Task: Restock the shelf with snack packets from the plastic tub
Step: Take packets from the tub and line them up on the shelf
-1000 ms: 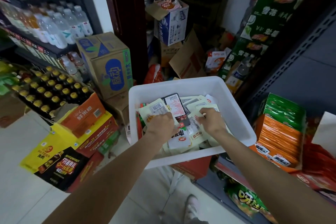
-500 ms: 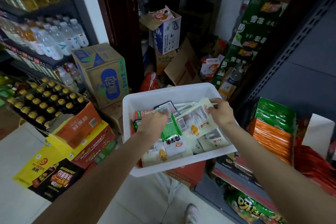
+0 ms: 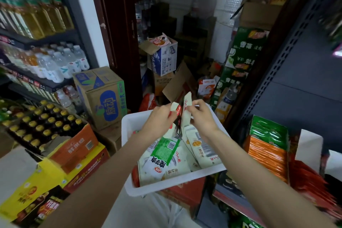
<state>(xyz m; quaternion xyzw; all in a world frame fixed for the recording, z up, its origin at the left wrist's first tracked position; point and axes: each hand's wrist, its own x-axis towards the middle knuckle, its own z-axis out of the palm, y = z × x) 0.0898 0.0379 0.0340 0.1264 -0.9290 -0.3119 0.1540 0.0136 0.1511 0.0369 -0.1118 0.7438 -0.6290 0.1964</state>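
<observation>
Blur smears the dark shelf unit (image 3: 303, 83) at three o'clock, so its upper stock cannot be read, and its lower tiers run off the frame at four and five o'clock; only rows of orange packets (image 3: 266, 155) and green packets (image 3: 268, 131) show clearly there. At nine to eleven o'clock a drinks rack (image 3: 37, 37) carries bottles whose labels are too soft to make out, and below it trays of yellow-capped bottles (image 3: 38, 126) sit on stacked cartons. A blue-and-green cardboard box (image 3: 103, 96) stands on the pale tiled floor (image 3: 13, 168), with a dim storeroom full of boxes behind at twelve o'clock. The white plastic tub (image 3: 177, 181) sits at the centre, part-filled with pale snack packets (image 3: 203, 152). Above its far rim, the left hand (image 3: 159, 122) pinches a bundle of upright packets (image 3: 178, 114), and the right hand (image 3: 201, 116) pinches a pale packet (image 3: 186, 114) against them.
</observation>
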